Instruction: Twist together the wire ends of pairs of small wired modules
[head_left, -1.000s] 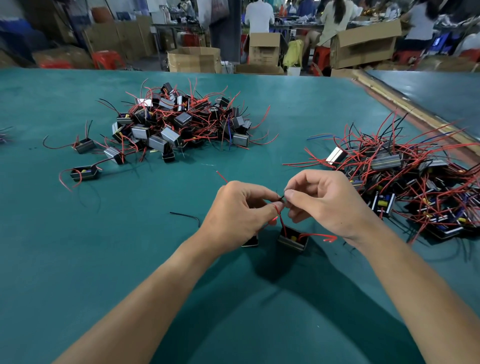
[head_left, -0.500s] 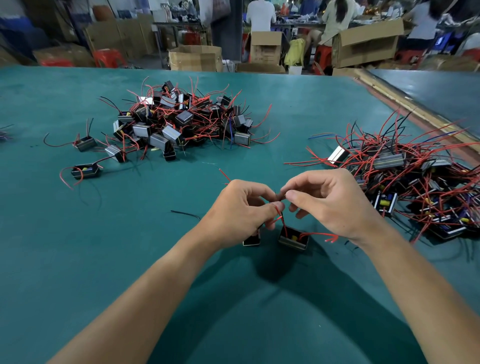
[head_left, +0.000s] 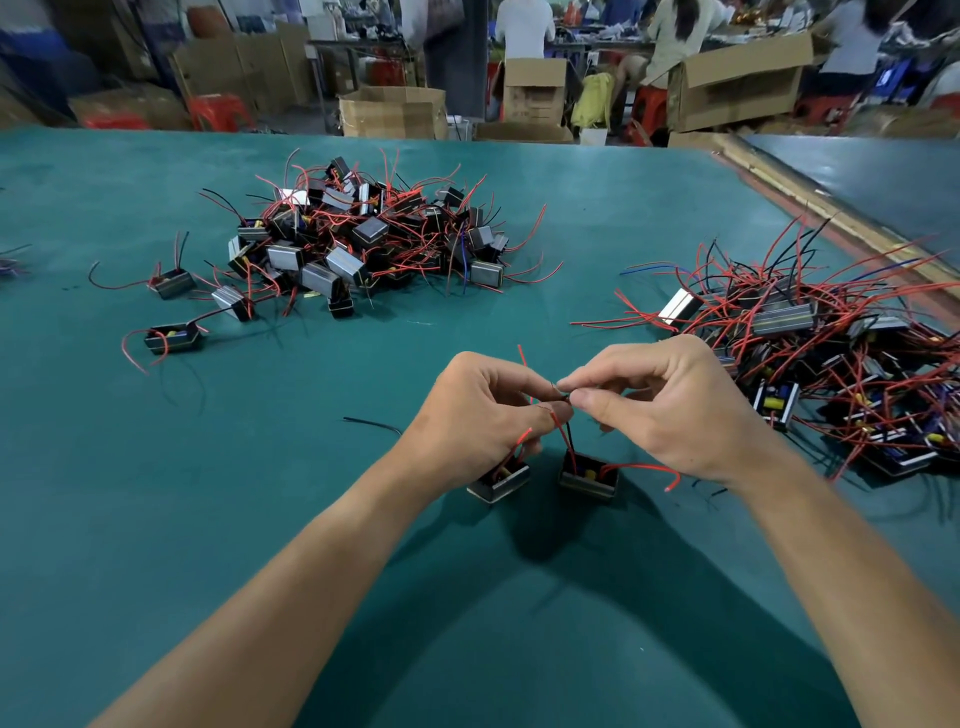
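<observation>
On the teal felt-like table cover (head_left: 218, 499), far left, a loose black box module (head_left: 174, 338) with a curling red lead lies apart from a heap of glossy black-and-silver modules (head_left: 363, 244) bristling with thin wires. My left hand (head_left: 483, 415) curls over one small open-topped black module (head_left: 500, 482), pinching its wire. The bare wire ends (head_left: 562, 391) meet between my fingertips, perhaps already crossed. A second module (head_left: 588, 475) sits just beside the first. My right hand (head_left: 670, 405) pinches those ends, partly hiding a tangled pile of wired modules (head_left: 810, 353).
</observation>
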